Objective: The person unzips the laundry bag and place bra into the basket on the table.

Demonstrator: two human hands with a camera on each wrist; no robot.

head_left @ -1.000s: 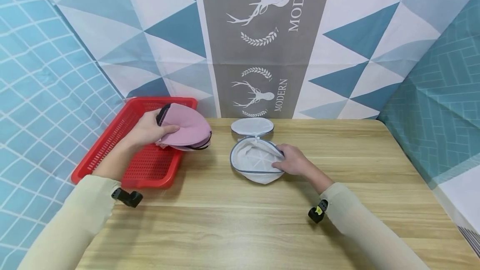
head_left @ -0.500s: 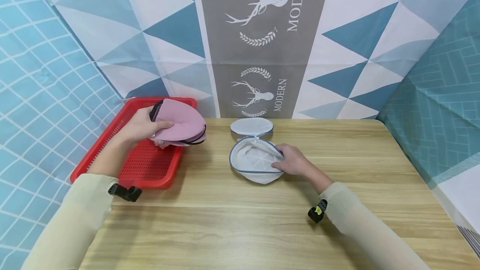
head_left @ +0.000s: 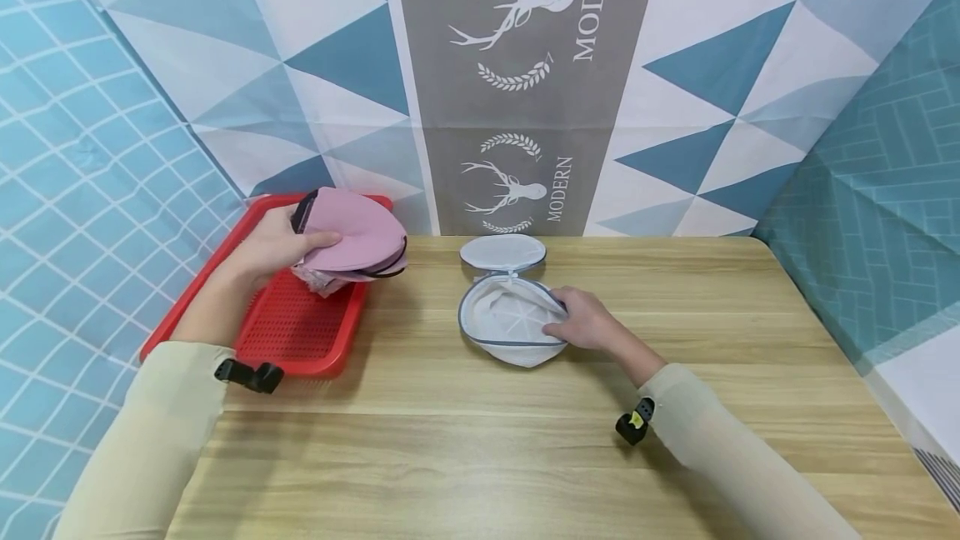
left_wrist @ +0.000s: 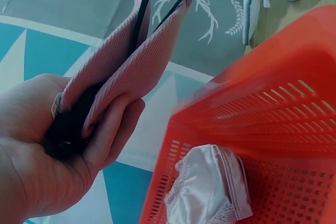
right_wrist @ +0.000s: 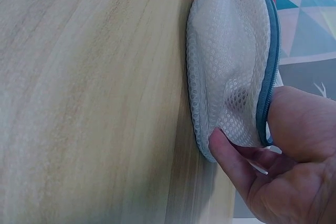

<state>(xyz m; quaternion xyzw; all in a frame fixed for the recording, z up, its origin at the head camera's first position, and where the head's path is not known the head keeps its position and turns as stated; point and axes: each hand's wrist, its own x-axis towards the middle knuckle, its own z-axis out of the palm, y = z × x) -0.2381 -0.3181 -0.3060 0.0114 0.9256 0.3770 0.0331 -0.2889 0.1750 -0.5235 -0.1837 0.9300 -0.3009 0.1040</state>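
Note:
My left hand [head_left: 273, 242] holds a folded pink bra [head_left: 354, 227] with black edging above the back part of the red basket [head_left: 347, 340]. The left wrist view shows the bra's two ribbed cups [left_wrist: 134, 72] folded together, fingers and thumb round their black-banded end. A white mesh laundry bag [head_left: 513, 354] with a blue-grey zip lies unzipped on the table, its round lid [head_left: 504, 252] folded back. My right hand [head_left: 587, 319] pinches the bag's right rim, thumb on one side and fingers on the other, as the right wrist view shows.
Inside the basket lies a folded white satin garment [left_wrist: 202, 187] with lace, mostly hidden by the bra in the head view. The wooden table [head_left: 480, 465] ends at a patterned back wall [head_left: 675, 90]; blue tiled sheets [head_left: 82, 190] hang along the sides.
My left hand has carried the bra a little left and up in the head view, over the basket. The right hand and the mesh bag keep their places.

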